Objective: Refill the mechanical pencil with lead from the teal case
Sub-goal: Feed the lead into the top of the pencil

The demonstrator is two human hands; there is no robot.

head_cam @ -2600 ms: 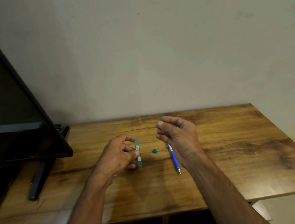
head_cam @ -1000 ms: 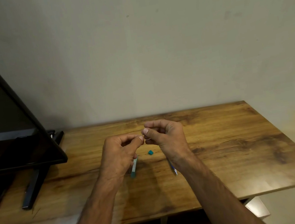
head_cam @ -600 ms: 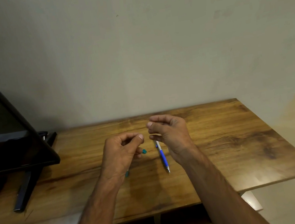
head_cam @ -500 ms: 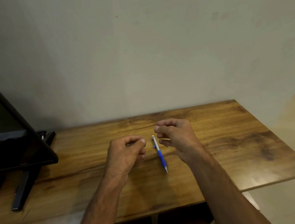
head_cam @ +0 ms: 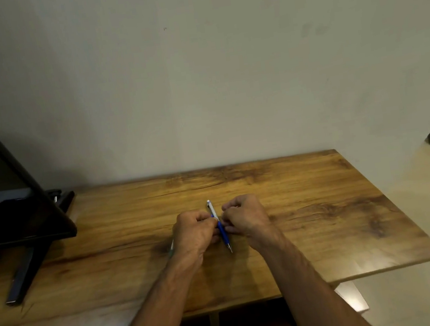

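Since half a second ago both hands have closed in on the mechanical pencil (head_cam: 219, 225), which then lay free between them near the middle of the bench (head_cam: 326, 219); the small teal cap seen earlier beside it is now out of sight; the left hand (head_cam: 194, 233) curls at the pencil's left side, fingertips touching the barrel, and a pale sliver at its heel looks like the teal case (head_cam: 171, 247), though it is too blurred to be sure; the right hand (head_cam: 244, 221) pinches in from the right, fingers narrow and meeting the blue barrel about midway; the pencil's white end points to the far edge, its tip to the near edge; whether a lead sits in either pinch cannot be told; the step in hand seems to be taking up the pencil; next calls for opening its end and feeding lead straight in, gently, since it snaps.
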